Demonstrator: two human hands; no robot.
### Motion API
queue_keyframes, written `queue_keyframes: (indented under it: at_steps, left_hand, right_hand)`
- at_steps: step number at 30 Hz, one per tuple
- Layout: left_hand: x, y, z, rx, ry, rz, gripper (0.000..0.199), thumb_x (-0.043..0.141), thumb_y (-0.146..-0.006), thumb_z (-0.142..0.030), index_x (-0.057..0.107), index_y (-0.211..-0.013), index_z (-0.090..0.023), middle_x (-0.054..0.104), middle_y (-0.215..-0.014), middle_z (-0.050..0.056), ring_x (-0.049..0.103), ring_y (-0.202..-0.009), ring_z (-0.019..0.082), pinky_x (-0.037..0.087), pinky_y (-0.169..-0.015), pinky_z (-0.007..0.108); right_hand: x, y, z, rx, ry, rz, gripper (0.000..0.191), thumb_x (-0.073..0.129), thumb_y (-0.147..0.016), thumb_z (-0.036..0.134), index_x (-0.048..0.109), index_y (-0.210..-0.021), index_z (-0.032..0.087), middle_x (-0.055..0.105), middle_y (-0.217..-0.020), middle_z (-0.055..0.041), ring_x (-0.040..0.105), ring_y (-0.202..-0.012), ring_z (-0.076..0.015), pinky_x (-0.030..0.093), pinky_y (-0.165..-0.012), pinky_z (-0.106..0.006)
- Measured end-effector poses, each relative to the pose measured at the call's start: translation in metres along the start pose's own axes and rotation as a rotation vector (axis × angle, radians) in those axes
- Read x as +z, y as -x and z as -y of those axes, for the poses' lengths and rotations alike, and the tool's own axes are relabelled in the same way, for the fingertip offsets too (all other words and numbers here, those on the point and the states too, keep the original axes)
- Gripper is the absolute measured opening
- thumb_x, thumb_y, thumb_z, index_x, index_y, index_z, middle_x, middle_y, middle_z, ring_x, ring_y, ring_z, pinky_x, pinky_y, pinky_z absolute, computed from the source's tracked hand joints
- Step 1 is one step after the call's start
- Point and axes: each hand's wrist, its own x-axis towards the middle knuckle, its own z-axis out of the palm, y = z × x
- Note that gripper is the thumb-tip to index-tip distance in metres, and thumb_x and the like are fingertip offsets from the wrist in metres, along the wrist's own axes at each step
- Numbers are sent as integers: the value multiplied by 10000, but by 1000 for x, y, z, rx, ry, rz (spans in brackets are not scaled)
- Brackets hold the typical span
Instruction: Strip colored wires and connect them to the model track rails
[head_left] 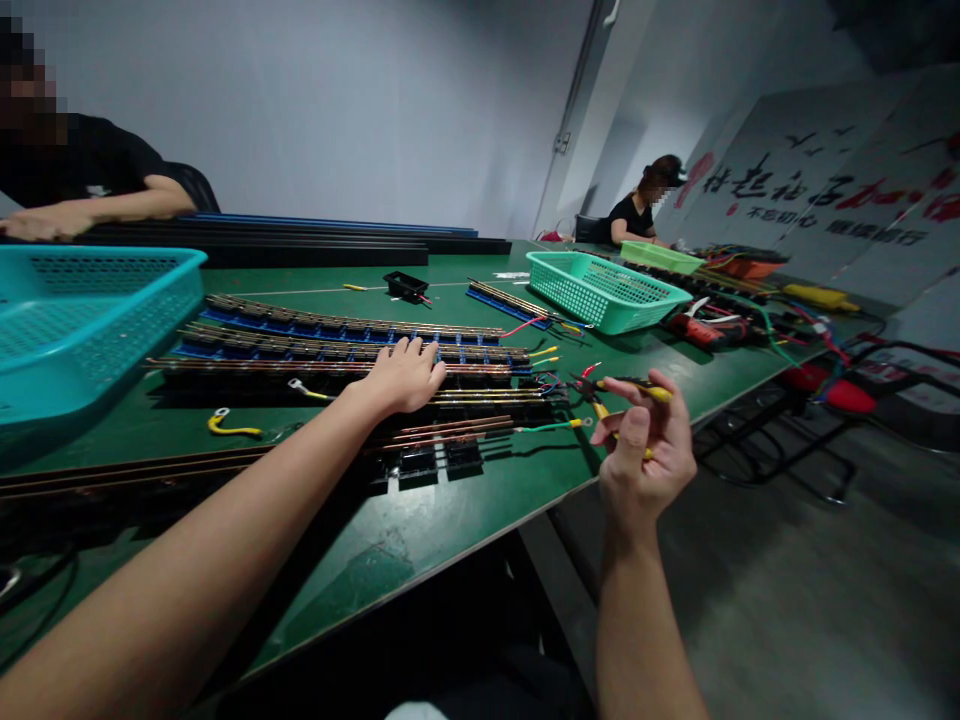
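My left hand lies with its fingers spread on the long rail assemblies, which have metal rods over blue and black supports. In my right hand are small pliers with yellow handles, their dark jaws pointing left near the rail ends. Red and blue wires stick out beside the jaws. A green wire with a ring terminal runs from the nearer copper-coloured rods. Left of my left hand lie a yellow wire piece and another ring-ended wire.
A blue basket stands at the left, a green basket at the back right. Behind are a small black tray and long black bars. Red-handled tools lie right. Two people sit across the table.
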Motion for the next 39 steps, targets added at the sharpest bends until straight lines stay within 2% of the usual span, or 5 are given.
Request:
queue_keyframes:
  at_steps: [13,23,30,35,39]
  left_hand:
    - [1,-1,1,22,0,-17,658,157,-1007,-415,335,-1551,-90,367,-1587,202,337,-1462,367,325,-1144,547]
    - [0,0,1,16,6,-3,670,143,-1005,-427,306,-1565,-95,337,-1611,192,311,-1480,357,308,-1154,550]
    - [-1,1,1,20,3,-12,662,149,-1007,-418,320,-1557,-91,354,-1597,202,324,-1469,363,315,-1144,548]
    - [0,1,1,27,13,-24,652,160,-1006,-412,354,-1536,-86,392,-1570,211,371,-1434,363,326,-1135,553]
    - [3,-1,2,30,18,-31,658,157,-1007,-422,339,-1547,-91,383,-1579,203,356,-1444,362,318,-1141,556]
  right_hand:
    - [-1,-8,-1,47,8,38,391,581,-963,487,645,-1204,186,766,-913,-57,523,-429,-56,415,-420,-200]
    - [-7,-37,-13,166,-81,257,562,565,-905,656,634,-1226,200,755,-960,-75,566,-461,-77,443,-444,-219]
    - [5,-19,-3,176,69,251,363,634,-912,505,733,-1003,168,400,-536,72,326,-430,-54,248,-423,-200]
    - [4,-9,2,4,270,558,245,703,-860,399,787,-926,179,379,-483,80,283,-425,-49,255,-442,-209]
    - [2,-10,1,-66,335,612,257,696,-871,405,801,-952,185,474,-489,65,337,-415,-55,288,-449,-207]
